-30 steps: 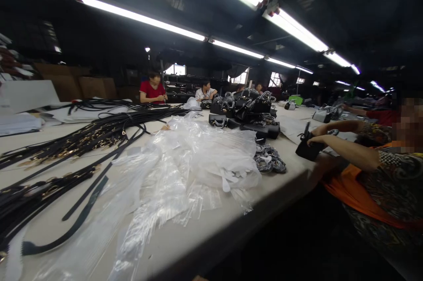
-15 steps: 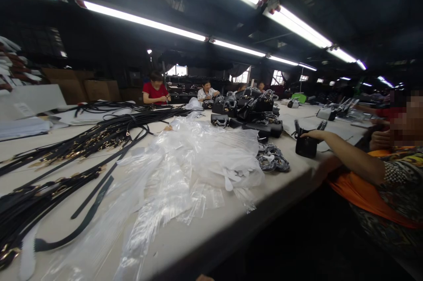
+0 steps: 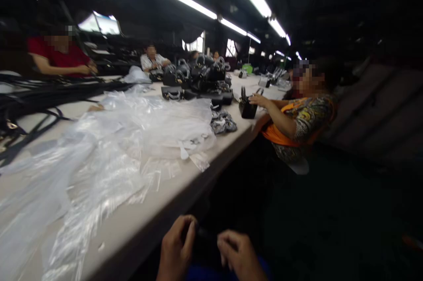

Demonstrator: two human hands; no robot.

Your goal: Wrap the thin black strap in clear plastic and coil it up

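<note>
At the bottom of the head view my left hand [image 3: 177, 245] is closed, thumb against curled fingers, just off the table's front edge. My right hand [image 3: 238, 252] is beside it to the right, its fingers curled and pressed together. Something dark seems to lie between the two hands, but it blends into the dark background and I cannot make it out. Nearest to them on the table is a spread of clear plastic bags [image 3: 109, 170]. White tags [image 3: 184, 151] lie at the right end of the bags.
The long table [image 3: 114, 232] runs away to the right. Black handbags [image 3: 198, 78] are piled farther back, with wrapped handles [image 3: 223, 121] in front. Black straps [image 3: 49, 91] lie at left. A co-worker in an orange apron [image 3: 280, 124] handles a black handbag [image 3: 247, 106]; others sit across.
My view has swung to the right and my two hands have come into view at the bottom. The co-worker at right still has a hand on the black handbag.
</note>
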